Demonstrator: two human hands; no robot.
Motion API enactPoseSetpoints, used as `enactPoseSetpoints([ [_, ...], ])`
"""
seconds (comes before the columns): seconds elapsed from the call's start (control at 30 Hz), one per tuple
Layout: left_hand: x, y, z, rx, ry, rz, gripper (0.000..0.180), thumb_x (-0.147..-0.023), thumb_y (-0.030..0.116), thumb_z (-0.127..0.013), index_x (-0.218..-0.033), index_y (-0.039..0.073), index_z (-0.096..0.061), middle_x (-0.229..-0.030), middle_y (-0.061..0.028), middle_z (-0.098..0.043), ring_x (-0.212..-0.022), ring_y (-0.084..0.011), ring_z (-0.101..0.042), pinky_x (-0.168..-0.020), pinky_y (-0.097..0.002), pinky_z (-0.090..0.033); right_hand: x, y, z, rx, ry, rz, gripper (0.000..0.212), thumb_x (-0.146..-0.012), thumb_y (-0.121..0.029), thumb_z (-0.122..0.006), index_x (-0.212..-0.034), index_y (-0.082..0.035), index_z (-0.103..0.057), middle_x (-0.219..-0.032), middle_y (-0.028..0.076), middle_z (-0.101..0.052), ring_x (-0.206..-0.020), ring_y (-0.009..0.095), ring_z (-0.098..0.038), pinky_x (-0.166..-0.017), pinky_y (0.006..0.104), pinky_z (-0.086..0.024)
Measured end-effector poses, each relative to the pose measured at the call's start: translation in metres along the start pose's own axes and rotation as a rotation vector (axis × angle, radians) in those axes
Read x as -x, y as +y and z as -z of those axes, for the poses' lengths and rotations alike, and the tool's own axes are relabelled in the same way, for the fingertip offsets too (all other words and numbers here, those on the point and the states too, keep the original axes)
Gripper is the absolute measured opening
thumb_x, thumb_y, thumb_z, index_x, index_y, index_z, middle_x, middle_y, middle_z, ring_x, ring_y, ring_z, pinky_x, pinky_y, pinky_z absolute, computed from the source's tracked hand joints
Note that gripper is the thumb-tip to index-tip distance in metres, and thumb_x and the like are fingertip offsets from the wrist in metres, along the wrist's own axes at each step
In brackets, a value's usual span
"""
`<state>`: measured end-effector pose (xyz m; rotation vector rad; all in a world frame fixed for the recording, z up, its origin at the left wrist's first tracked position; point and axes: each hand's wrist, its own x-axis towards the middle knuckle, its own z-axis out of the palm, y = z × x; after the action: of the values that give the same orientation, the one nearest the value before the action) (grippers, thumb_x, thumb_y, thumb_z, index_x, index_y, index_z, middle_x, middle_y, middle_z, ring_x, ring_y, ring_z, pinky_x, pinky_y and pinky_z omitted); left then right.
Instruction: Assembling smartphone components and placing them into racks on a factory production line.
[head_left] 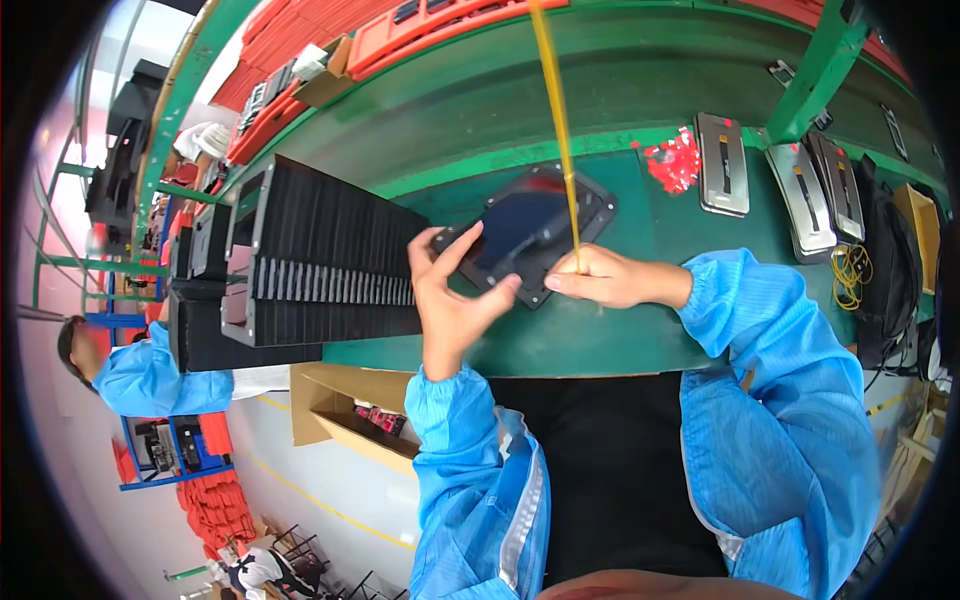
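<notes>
A black plate-like frame [597,208] with a dark glossy screen [519,229] lies tilted on the green bench. My left hand [452,290] grips its left side, thumb at the near edge and fingertips at the far edge. Closed at the frame's right corner, my right hand [607,277] pinches a taut yellow cord [559,120] that runs up out of view. Whether anything else is in that fist is hidden. Beside my left hand stands a long stack of black frames [335,235].
Red scraps [672,162] lie behind the frame. Farther right are a silver slab-like panel [722,165], more panels [802,200], and a coiled yellow cable [851,272]. An open cardboard box [345,415] sits below the bench's front edge. A person in blue [150,375] is at left.
</notes>
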<state>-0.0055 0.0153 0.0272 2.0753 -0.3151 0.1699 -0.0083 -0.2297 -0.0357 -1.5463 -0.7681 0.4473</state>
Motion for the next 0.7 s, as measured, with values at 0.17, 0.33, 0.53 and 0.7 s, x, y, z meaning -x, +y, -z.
enactPoseSetpoints([
  [0.17, 0.009, 0.094, 0.050, -0.782, 0.128, -0.608, 0.068, -0.046, 0.024, -0.091, -0.113, 0.017, -0.078, -0.135, -0.0213, -0.048, -0.122, -0.0431, -0.051, -0.105, -0.0612, -0.041, 0.011, -0.017, 0.022, -0.270, -0.049, 0.012, 0.052, -0.108, -0.026, -0.048, -0.064, -0.005, -0.034, -0.063, 0.001, -0.035, -0.057, 0.012, -0.034, -0.055, 0.0311, -0.029],
  [0.33, 0.020, 0.111, 0.128, -0.770, 0.616, -0.530, 0.064, -0.059, 0.031, -0.088, -0.119, 0.013, -0.076, -0.134, -0.0180, -0.050, -0.125, -0.0368, -0.052, -0.109, -0.0502, -0.042, 0.010, -0.069, 0.041, -0.260, 0.113, 0.218, 0.047, -0.106, -0.028, -0.051, -0.066, -0.007, -0.036, -0.065, 0.000, -0.037, -0.061, 0.010, -0.037, -0.056, 0.0295, -0.030],
  [0.53, 0.007, 0.069, 0.179, -0.709, 0.690, -0.182, 0.039, -0.094, 0.014, -0.067, -0.131, 0.004, -0.068, -0.133, -0.0155, -0.062, -0.123, -0.0290, -0.057, -0.109, -0.0396, -0.042, 0.013, -0.104, 0.067, -0.015, 0.345, 0.357, 0.033, -0.101, -0.029, -0.061, -0.082, -0.006, -0.045, -0.077, -0.001, -0.046, -0.067, 0.011, -0.043, -0.062, 0.0297, -0.039],
  [0.7, -0.009, 0.031, 0.195, -0.377, 0.637, -0.315, 0.041, -0.100, 0.022, -0.064, -0.132, -0.004, -0.065, -0.126, -0.0184, -0.068, -0.115, -0.0268, -0.062, -0.105, -0.0368, -0.044, 0.041, -0.108, 0.099, 0.472, 0.474, 0.006, 0.029, -0.097, -0.030, -0.066, -0.099, -0.001, -0.063, -0.092, 0.008, -0.068, -0.082, 0.020, -0.065, -0.072, 0.0346, -0.052],
])
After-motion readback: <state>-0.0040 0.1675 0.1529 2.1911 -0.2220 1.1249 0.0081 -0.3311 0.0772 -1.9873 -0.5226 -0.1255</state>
